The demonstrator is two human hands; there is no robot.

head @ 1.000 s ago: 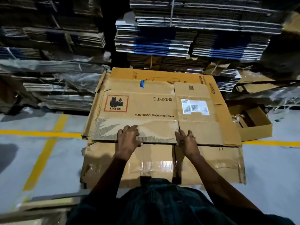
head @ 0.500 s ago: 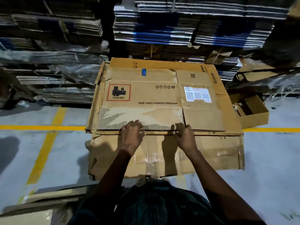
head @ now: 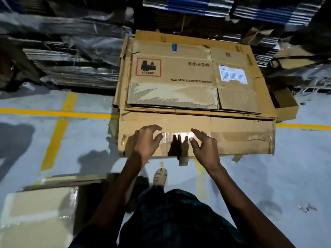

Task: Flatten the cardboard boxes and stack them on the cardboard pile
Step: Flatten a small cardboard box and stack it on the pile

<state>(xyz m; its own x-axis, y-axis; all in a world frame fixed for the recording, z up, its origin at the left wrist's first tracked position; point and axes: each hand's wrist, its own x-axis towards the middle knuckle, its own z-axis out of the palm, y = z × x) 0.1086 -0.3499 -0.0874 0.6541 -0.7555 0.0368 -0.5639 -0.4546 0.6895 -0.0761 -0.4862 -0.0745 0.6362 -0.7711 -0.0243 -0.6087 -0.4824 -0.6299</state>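
Both bare arms reach forward, side by side. The left hand and the right hand hover with fingers spread and loosely bent (holding nothing), backs up, in front of the near face of the cardboard pile.

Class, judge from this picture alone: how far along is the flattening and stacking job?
Done: a flattened box with the UN3481 label lies flat on top of the cardboard pile. In hand: nothing; the left hand and right hand hover open in front of the pile. Left: a small open box beside the pile is not yet flattened, and cardboard lies on the floor at lower left.
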